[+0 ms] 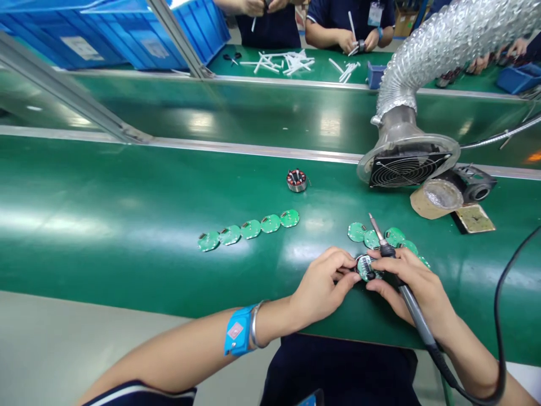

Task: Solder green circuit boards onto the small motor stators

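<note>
My left hand and my right hand meet over a small round motor part topped by a green circuit board, pinching it between their fingertips on the green mat. A soldering iron also lies in my right hand, its tip pointing up and away and its black cable trailing off to the right. A blue wrist strap and a metal bangle circle my left wrist. A few loose round green boards lie just beyond my right hand.
A row of several joined round green boards lies mid-mat, with a wound copper stator behind it. A fume fan on a foil duct, a solder-stand sponge and a conveyor are beyond. Other people's hands work with white sticks across the line.
</note>
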Available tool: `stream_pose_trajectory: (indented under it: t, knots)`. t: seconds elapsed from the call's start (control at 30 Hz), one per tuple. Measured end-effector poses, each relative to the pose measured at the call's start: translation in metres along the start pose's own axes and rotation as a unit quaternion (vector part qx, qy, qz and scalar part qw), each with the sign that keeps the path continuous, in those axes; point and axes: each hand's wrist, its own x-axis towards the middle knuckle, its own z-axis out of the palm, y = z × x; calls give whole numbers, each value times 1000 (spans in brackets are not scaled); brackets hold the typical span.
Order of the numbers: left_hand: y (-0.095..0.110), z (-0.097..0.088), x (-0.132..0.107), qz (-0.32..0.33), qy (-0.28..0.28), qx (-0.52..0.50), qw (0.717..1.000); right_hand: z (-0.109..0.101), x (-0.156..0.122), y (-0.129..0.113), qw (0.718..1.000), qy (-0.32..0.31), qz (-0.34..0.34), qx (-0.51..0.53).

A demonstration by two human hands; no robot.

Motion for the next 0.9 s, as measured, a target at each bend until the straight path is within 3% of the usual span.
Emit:
stream_pose_trajectory:
  t: [0.13,0.3,0.4,0.53,0.73,0.9]
  knots:
    - [-2,-2,1,12,-5,6,1000,6,-3,-4,999,29,11,-11]
    - [-4,-7,2,51,-14,55,997,5,-6,0,999,-9,34,19]
    - [-1,-10,3,137,-10,123,983,8,-8,5,997,-29,58,50]
    - [11,-12,4,243,-52,203,947,12,-12,9,990,-18,106,91]
    - [20,-15,8,241,-65,273,929,7,-21,7,972,-11,177,153]
    - [19,-16,11,234,-61,320,916,19,-25,-4,971,0,153,183]
